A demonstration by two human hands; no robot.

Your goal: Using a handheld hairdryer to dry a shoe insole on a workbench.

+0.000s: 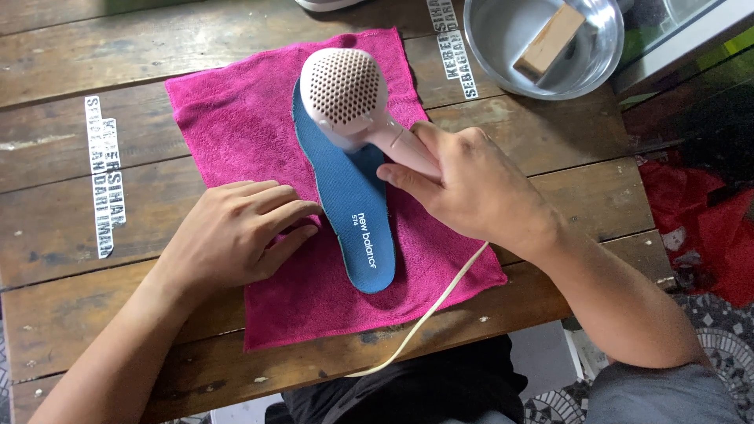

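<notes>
A blue shoe insole lies lengthwise on a pink cloth spread over a dark wooden table. My right hand grips the handle of a pale pink hair dryer, whose perforated round back faces the camera and whose body hangs over the insole's far end. Its cream cord runs down over the cloth and off the table's near edge. My left hand rests flat on the cloth, fingertips touching the insole's left edge.
A round metal bowl with a tan rectangular block inside stands at the far right of the table. White stencilled lettering marks the wood at left and behind the cloth. Red fabric lies on the tiled floor to the right.
</notes>
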